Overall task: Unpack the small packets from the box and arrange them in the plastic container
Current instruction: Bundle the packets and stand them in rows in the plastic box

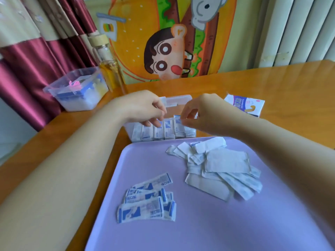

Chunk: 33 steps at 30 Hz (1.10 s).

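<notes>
A small clear plastic container (129,130) stands just beyond the purple tray (199,223), its lid (176,100) tipped open behind it. Several blue-and-white packets (157,133) stand upright in a row inside. My right hand (201,113) pinches the top of one packet (177,119) in that row. My left hand (143,107) hovers over the row's left part, fingertips touching the packets. On the tray lie a pile of printed packets (146,203) at front left and a heap of plain white ones (221,167) at right. The flattened packet box (245,105) lies at far right.
A clear tub (78,89) with blue and pink items sits at the table's back left. A glass bottle (110,66) of yellow liquid stands beside it. A cartoon cloth hangs behind, curtains at left. The wooden table's edge runs diagonally at left.
</notes>
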{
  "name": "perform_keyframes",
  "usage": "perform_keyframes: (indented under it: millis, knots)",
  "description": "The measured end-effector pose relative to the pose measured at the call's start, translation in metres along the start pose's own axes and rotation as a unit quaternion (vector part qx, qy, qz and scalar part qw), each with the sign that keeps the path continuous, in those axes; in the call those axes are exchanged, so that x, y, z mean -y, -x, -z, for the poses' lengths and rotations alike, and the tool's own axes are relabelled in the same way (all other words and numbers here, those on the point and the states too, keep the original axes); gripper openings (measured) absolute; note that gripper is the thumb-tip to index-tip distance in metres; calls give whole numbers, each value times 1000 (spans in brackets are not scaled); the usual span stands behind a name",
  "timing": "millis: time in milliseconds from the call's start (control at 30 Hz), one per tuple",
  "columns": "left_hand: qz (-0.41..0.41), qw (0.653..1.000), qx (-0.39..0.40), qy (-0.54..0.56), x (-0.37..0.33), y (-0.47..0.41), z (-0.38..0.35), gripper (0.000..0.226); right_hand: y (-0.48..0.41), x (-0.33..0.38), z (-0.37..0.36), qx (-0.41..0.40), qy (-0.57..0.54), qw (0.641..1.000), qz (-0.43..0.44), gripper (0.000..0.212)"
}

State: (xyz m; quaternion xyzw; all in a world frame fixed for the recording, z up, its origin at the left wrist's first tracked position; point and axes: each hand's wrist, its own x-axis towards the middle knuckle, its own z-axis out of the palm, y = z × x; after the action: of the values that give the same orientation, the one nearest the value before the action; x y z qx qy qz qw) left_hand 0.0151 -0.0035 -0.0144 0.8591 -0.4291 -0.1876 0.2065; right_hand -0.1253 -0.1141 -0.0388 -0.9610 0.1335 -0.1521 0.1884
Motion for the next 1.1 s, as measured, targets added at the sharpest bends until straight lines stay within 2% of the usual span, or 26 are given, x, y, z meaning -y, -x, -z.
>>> perform_keyframes:
  millis: [133, 200, 300, 367, 433, 533, 567, 733, 867, 1100]
  knots:
    - [13, 995, 84, -52, 23, 35, -19, 7, 19, 28, -28, 219, 12, 975, 21, 22]
    - [6, 986, 132, -99, 34, 50, -24, 4, 27, 41, -40, 280, 12, 960, 24, 29]
    - [-13, 965, 193, -175, 49, 69, -30, 30, 38, 59, -53, 287, 33, 957, 28, 43]
    - [-12, 962, 197, -188, 57, 77, -37, 37, 44, 67, -60, 292, 62, 954, 25, 52]
    - [-13, 965, 179, -192, 63, 80, -46, 35, 48, 76, -69, 295, 91, 951, 19, 58]
    - [-12, 973, 140, -183, 71, 81, -57, 17, 50, 89, -80, 280, 142, 949, 10, 62]
    - [-9, 975, 134, -174, 75, 83, -60, 21, 49, 94, -81, 281, 152, 948, 7, 61]
    - [12, 978, 145, -149, 76, 82, -61, 21, 39, 102, -80, 350, 173, 921, -15, 65]
    - [-24, 977, 164, -134, 80, 83, -59, 8, 32, 108, -81, 390, 208, 897, -28, 65]
    - [-41, 985, 142, -91, 88, 92, -58, 18, 41, 103, -88, 339, 179, 923, -31, 57]
